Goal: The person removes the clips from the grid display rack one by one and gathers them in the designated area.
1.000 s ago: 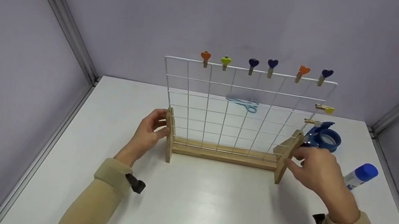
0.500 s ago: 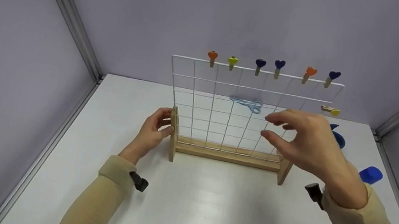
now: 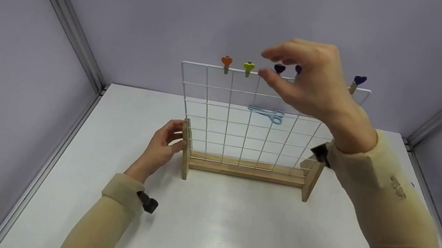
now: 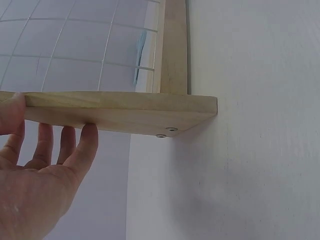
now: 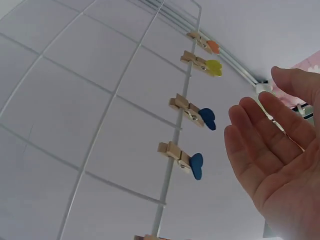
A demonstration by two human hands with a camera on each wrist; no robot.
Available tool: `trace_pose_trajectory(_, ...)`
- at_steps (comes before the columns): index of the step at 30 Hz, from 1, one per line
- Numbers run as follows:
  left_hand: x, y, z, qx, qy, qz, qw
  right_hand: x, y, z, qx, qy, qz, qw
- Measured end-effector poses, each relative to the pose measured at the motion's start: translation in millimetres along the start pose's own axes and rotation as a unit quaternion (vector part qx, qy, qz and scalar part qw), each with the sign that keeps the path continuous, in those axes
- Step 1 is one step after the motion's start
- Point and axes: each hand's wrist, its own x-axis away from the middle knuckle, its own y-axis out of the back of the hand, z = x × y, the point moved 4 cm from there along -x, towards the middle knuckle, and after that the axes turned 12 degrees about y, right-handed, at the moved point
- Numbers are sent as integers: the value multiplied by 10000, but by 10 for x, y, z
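Observation:
A white wire grid [image 3: 248,124] stands upright in a wooden stand [image 3: 246,173]. My left hand [image 3: 160,150] holds the stand's left side panel [image 4: 125,112], thumb at its front edge and fingertips against its outer face. Raised in front of the grid's top rail, my right hand [image 3: 313,81] is empty, with thumb and fingers spread apart. Heart-topped clothespins line that rail: an orange one [image 3: 226,60], a lime one [image 3: 249,66] and a dark blue one [image 3: 279,68] left of or beside the hand. Another blue heart [image 5: 196,166] shows in the right wrist view. The hand hides part of the row.
Light blue scissors [image 3: 269,115] lie on the white table [image 3: 221,232] behind the grid. Grey walls enclose the table at the back and sides. My right forearm [image 3: 395,211] covers most of the table's right side.
My right hand has let go of the stand's right side panel and risen up and leftward to the clothespin row. The forearm now hides the tape dispenser. My left hand has stayed on its panel.

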Motion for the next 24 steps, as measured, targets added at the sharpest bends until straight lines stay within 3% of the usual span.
trace_pose_trajectory(8, -1, 9, -8, -72, 48, 53, 9999, -324, -194, -160, -628, -1003, 539, 9915)
trace_pose_trajectory(14, -4, 12, -10, -94, 35, 30, 9999, -483, -424, -151, -793, -1087, 1015, 9857)
trace_pose_trajectory(24, -7, 7, -15, -109, 19, 42, 9999, -528, -560, -192, -784, -1238, 1097, 9831)
